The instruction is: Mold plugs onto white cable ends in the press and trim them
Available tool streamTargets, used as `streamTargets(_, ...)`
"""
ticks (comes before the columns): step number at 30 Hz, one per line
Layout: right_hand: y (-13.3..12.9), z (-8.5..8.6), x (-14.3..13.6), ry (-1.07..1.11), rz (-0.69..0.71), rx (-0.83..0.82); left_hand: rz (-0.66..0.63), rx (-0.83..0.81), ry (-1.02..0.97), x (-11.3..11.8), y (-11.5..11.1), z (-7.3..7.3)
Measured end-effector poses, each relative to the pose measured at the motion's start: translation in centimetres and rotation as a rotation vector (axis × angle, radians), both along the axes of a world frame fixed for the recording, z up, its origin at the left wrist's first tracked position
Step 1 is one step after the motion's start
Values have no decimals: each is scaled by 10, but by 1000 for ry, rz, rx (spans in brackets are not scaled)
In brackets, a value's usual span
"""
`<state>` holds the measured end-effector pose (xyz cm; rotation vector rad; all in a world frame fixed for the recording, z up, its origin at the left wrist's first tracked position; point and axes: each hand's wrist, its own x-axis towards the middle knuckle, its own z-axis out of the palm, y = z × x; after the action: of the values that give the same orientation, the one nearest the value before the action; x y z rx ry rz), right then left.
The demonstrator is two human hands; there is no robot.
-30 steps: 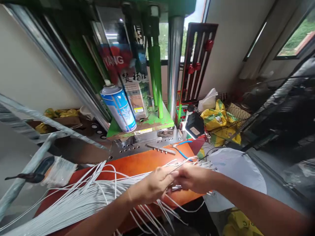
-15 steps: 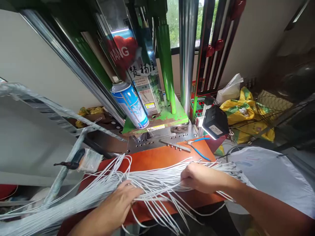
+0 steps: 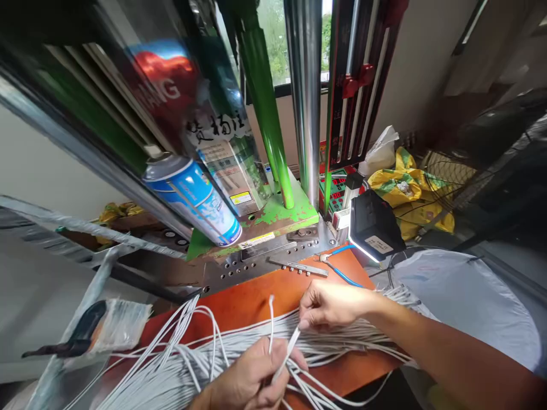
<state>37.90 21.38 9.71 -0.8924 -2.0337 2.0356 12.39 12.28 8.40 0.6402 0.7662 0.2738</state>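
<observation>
Many thin white cables [image 3: 243, 337] lie in a thick bundle across the orange surface. My left hand [image 3: 267, 370] is closed around a few of the cables at the front, and one loose end sticks up from it. Just above and to the right, my right hand [image 3: 327, 307] pinches the upper end of a white cable piece that runs down into my left hand. Behind the hands, blue-handled pliers [image 3: 325, 258] and a slotted metal bar [image 3: 298, 266] rest at the back of the orange surface [image 3: 252, 302].
A blue spray can [image 3: 199, 196] leans on the green machine base [image 3: 282, 219]. A black lamp [image 3: 376, 225] hangs at the right of it. A clamp [image 3: 81, 336] is on the left frame. Yellow bags [image 3: 423, 193] and a white round cover [image 3: 465, 302] are at the right.
My left hand has moved right and now holds a few cables up. My right hand has come left and pinches a cable end. The view has moved closer to the machine.
</observation>
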Motion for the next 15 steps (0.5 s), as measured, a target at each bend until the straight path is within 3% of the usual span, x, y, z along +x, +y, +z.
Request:
streamTargets(4,-1,-11,-19,45,-273,-12,-32,52,39,5,12,-2)
streamTargets(7,-9,-1,-36,-49,-566,219,-4,71,29,17,27,4)
streamTargets(8,-11,3,-39,-63,-584,302,21,82,24,22,33,6)
streamTargets(12,-8,7,-34,-49,-399,462,222,110,93,35,56,7)
streamTargets(15,-1,-10,-18,-272,-594,743,296,166,128,34,71,-3)
